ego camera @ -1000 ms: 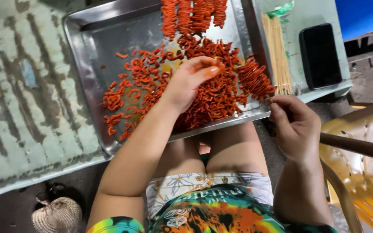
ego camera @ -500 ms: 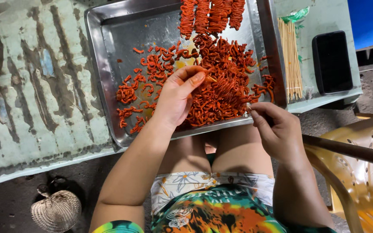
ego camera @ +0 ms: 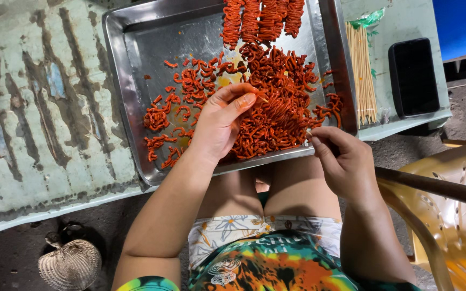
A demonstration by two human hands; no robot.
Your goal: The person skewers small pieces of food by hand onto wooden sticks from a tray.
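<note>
Meat is being pinched between left fingers, now lifted off the tray; a skewer is being pinched by right fingers just beside.

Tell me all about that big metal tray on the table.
The tray is a shallow rectangular pan of dull, scuffed silver metal with a raised rim and rounded corners. It lies flat on the worn pale-green table, its near edge above the person's knees. Loose red-orange meat strips cover its right half, and filled skewers lie at the far edge. The left hand rests in it.
</note>
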